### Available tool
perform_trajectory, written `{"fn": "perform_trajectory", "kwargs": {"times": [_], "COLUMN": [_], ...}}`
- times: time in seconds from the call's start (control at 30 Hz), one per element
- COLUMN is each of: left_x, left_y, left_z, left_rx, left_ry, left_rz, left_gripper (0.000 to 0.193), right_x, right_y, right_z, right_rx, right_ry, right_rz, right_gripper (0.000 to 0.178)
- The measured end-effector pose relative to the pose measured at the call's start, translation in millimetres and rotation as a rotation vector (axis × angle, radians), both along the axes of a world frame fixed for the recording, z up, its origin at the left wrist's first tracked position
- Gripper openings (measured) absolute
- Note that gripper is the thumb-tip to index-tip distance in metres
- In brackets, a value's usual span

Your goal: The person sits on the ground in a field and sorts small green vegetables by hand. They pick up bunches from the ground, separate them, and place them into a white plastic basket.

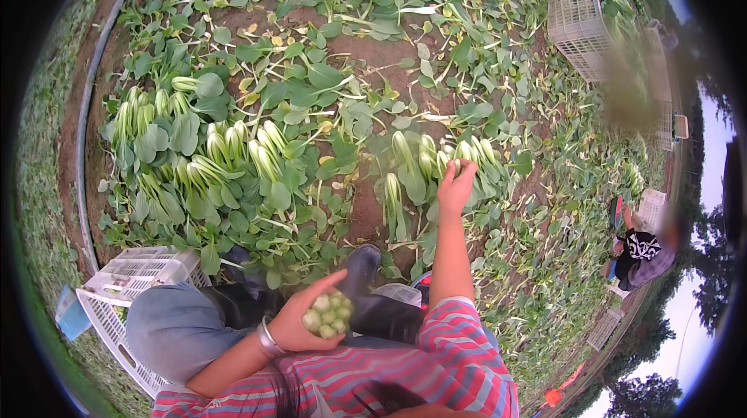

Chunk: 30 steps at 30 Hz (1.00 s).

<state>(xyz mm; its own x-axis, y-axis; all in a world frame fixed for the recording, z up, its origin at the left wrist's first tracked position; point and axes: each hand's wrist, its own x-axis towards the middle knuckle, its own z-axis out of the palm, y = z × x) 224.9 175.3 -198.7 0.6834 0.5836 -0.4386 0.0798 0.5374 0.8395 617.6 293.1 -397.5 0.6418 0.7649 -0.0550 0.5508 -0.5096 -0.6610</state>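
Observation:
Near my lap, my left hand [299,321] is wrapped round a bundle of bok choy [327,314], its pale cut ends facing up. A silver bangle [269,338] circles that wrist. Stretched out ahead, my right hand [457,185] has its fingers closed at the stem end of a bok choy in a small pile [426,160] on the ground. The fingertips partly hide which head they grip. Further left lies a larger heap of bok choy [222,146], white stems up and green leaves spread below.
A white plastic crate [144,269] stands beside my left knee, with a light blue container [71,315] beyond it. My dark boots [362,266] rest among loose leaves. A hose [84,118] runs along the left. More crates [574,17] and another person [647,251] are at the right.

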Motion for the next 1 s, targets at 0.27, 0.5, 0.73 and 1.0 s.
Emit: {"fn": "perform_trajectory", "kwargs": {"times": [0.27, 0.5, 0.73, 1.0], "left_x": [-0.1, -12.3, -51.6, -89.6], "left_y": [-20.3, -26.2, -74.9, -115.5], "left_z": [12.8, 55.5, 102.2, 153.4], "left_rx": [-0.004, 0.512, 0.608, 0.864], "left_ry": [-0.066, -0.031, -0.206, -0.254], "left_rz": [0.109, 0.244, 0.269, 0.315], "left_gripper": [0.111, 0.092, 0.082, 0.087], "right_x": [13.6, -155.3, -246.0, -269.5], "right_y": [9.5, -84.5, -177.1, -234.4], "right_z": [40.4, 242.2, 355.8, 378.0], "right_rx": [-0.344, 0.038, 0.212, 0.419], "right_ry": [-0.435, 0.316, 0.465, 0.458], "right_rz": [0.236, 0.591, 0.802, 0.855], "right_gripper": [0.039, 0.032, 0.027, 0.029]}}
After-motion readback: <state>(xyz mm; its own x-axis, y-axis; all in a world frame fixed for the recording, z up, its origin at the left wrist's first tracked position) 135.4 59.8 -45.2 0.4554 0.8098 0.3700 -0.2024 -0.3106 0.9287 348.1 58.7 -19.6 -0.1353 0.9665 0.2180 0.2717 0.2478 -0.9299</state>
